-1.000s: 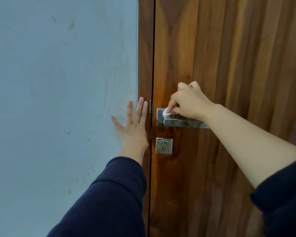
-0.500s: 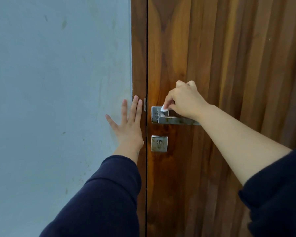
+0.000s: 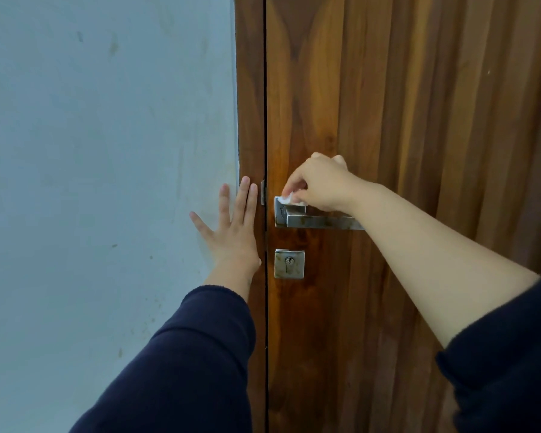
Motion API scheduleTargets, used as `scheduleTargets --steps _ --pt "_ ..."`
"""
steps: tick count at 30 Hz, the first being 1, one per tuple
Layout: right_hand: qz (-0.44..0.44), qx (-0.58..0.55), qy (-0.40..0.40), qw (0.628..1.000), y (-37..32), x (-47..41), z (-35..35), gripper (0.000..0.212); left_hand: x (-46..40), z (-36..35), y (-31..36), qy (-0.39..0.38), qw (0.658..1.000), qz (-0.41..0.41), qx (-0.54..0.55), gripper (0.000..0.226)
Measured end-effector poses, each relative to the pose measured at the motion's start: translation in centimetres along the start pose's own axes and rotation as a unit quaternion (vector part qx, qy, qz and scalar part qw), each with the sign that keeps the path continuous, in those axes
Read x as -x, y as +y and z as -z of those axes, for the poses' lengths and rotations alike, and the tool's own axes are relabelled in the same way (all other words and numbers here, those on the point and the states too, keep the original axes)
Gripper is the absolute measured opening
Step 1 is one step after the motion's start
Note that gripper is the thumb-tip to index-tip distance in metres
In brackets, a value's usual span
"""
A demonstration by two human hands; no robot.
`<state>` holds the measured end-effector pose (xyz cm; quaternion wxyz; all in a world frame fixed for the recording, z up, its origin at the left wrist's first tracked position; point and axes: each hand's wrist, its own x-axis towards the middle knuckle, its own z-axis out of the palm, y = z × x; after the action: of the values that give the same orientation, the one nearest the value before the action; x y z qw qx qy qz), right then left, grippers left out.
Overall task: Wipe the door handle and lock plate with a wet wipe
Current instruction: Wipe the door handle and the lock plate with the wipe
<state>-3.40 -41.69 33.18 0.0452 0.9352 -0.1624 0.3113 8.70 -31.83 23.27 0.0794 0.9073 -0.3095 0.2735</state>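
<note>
A square steel door handle (image 3: 322,220) sticks out to the right from its square rose on a brown wooden door (image 3: 419,120). Below it sits a square steel lock plate (image 3: 289,264) with a keyhole. My right hand (image 3: 320,184) pinches a small white wet wipe (image 3: 288,199) and presses it on the top left of the handle's rose. My left hand (image 3: 233,228) lies flat with straight fingers on the wall and the door frame (image 3: 250,89), left of the handle.
A pale blue-grey wall (image 3: 107,151) with small marks fills the left half. A dark gap runs between frame and door. A small metal strike piece (image 3: 262,192) shows at the door edge beside my left fingertips.
My right hand has shifted the wipe slightly up and left along the top of the handle's rose. My left hand stays flat on the wall. The view has drifted a little.
</note>
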Motion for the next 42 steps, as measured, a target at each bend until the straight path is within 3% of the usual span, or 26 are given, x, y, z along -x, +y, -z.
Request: scheduleTargets --steps 4,9,20,37,42 --pt "-0.029 -0.006 -0.014 0.999 -0.4 0.2 -1.1 0.009 0.0 0.0 0.0 0.001 1.0 0.0 -0.001 0.145" --pt "-0.007 -0.063 -0.094 0.994 -0.7 1.2 1.3 0.012 -0.1 -0.2 0.0 0.009 1.0 0.0 -0.001 0.144" --pt "-0.005 -0.094 -0.086 0.992 -0.8 1.9 1.7 0.015 -0.1 -0.4 0.0 0.021 1.0 0.004 -0.001 0.144" --pt "-0.018 -0.106 -0.007 0.994 -1.3 4.7 1.0 0.021 0.2 -0.5 0.5 0.042 0.999 0.008 0.012 0.142" --pt "-0.066 -0.055 0.06 0.995 1.6 6.2 0.8 0.024 0.6 -0.5 1.7 0.04 0.998 0.004 0.042 0.122"
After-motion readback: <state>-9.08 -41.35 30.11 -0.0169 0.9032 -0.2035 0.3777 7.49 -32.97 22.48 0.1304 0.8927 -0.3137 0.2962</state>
